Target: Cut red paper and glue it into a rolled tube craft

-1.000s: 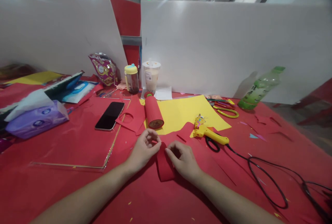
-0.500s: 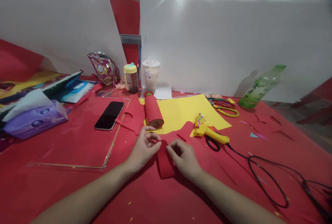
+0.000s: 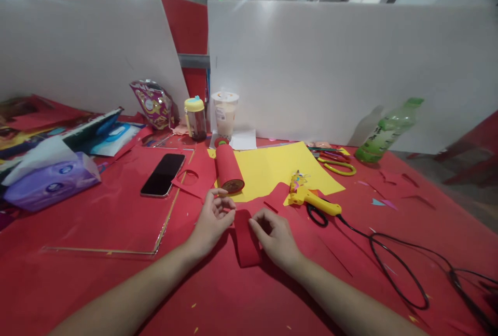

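Observation:
A folded or curled strip of red paper (image 3: 248,248) stands just in front of me, between my two hands. My right hand (image 3: 278,237) pinches its right edge between thumb and bent fingers. At the strip's left edge is my left hand (image 3: 212,222), its fingers loosely curled and apart, thumb tip close to the paper; whether they touch is hard to make out. Beyond the hands, a red paper-covered cylinder (image 3: 229,167) lies on its side, partly on a yellow sheet (image 3: 272,165). A yellow glue gun (image 3: 319,202) rests right of my right hand.
Left of the cylinder lie a phone (image 3: 162,174) and a red paper piece with a round hole. A purple tissue pack (image 3: 54,183) is far left. Cup (image 3: 224,115), yellow-lidded bottle (image 3: 195,121) and snack bag line the back. Scissors (image 3: 338,166), green bottle (image 3: 385,136) and black cord (image 3: 373,245) are right.
My left hand has drawn slightly left, away from the strip's edge. My right hand keeps its pinch. The whole view has shifted a little.

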`<state>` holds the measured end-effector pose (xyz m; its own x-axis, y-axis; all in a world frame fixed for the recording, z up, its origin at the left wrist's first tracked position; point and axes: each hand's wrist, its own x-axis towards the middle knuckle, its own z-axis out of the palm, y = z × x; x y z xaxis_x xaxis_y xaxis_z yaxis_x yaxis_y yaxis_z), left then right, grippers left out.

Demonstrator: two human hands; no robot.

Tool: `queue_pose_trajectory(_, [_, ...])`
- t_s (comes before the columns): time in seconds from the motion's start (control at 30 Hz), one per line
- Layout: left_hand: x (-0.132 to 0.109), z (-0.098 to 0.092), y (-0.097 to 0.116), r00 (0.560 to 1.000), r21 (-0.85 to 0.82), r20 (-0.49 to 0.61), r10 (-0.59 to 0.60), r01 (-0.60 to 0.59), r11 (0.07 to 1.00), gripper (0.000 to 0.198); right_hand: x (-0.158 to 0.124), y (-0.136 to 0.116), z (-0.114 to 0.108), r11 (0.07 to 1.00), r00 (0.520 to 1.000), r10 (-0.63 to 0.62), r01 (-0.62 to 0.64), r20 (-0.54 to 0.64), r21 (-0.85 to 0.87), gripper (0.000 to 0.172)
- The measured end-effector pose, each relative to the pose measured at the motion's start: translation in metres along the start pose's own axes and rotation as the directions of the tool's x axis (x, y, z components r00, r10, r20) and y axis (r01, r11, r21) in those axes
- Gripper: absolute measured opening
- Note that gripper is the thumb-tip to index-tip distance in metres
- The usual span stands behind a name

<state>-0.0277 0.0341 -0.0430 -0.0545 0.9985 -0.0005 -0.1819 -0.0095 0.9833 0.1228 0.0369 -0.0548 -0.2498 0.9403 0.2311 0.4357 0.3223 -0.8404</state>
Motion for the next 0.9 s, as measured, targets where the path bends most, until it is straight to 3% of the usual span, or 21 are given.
queue_pose_trajectory(0.13, [-0.0022, 0.0015, 0.0023, 0.997, 0.041, 0.065, -0.047, 0.044, 0.998, 0.034, 0.0, -0.0014, -0.0002, 1.0, 1.0, -0.021, 0.021, 0.004, 0.008, 0.018])
queue_pose_trajectory(0.27, [-0.0016, 0.0007, 0.0011, 0.998, 0.082, 0.053, -0.045, 0.04, 0.996, 0.031, 0.0006, -0.0013, -0.0006, 1.0, 1.0, -0.022, 0.021, 0.015, 0.02, 0.019])
queue_pose_trajectory(0.5, [0.0026, -0.002, -0.0014, 1.0, 0.082, -0.017, -0.016, 0.018, 0.996, 0.026, 0.0038, 0.004, -0.0003, 0.974, 0.993, 0.12, -0.116, -0.007, 0.193, 0.021])
queue_pose_trajectory(0.57, [0.002, -0.0014, -0.0009, 0.999, 0.08, 0.006, -0.043, 0.042, 0.996, 0.022, 0.0049, 0.0051, -0.0006, 0.949, 0.988, 0.157, -0.147, -0.012, 0.28, 0.023])
queue_pose_trajectory(0.73, [-0.0012, -0.0011, 0.0001, 0.984, 0.294, 0.174, -0.049, -0.004, 0.956, 0.011, 0.0074, 0.0031, -0.0019, 0.894, 0.982, 0.177, -0.133, -0.064, 0.428, 0.025])
queue_pose_trajectory(0.9, [-0.0009, -0.0038, 0.0004, 0.988, 0.407, 0.152, 0.028, -0.088, 0.909, 0.009, 0.008, 0.0017, -0.0018, 0.873, 0.985, 0.173, -0.152, -0.004, 0.463, 0.025])
